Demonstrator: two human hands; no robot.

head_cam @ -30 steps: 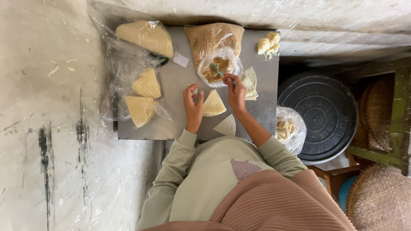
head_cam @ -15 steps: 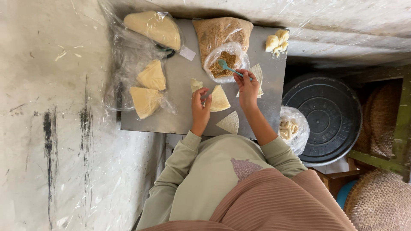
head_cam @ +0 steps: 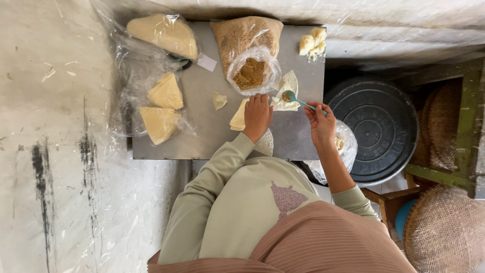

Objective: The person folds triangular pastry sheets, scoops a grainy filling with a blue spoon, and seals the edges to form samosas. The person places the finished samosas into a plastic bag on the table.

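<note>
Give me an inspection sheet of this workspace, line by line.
Surface: grey metal tabletop, set against a plastic-covered wall.
Job's things: teal spoon loaded with brown filling, over a pale wrapper piece; open bag of brown filling; triangular dough piece under the left hand.
Clutter: clear bags with pale triangular wedges; small dough lumps at the far corner; a scrap.
Grippers: left hand pressed flat on the dough; right hand pinching the spoon's handle.
Cables: nothing seen.
Surroundings: round black lid, woven baskets, green wooden frame, a bag of pale pieces beside the table.
</note>
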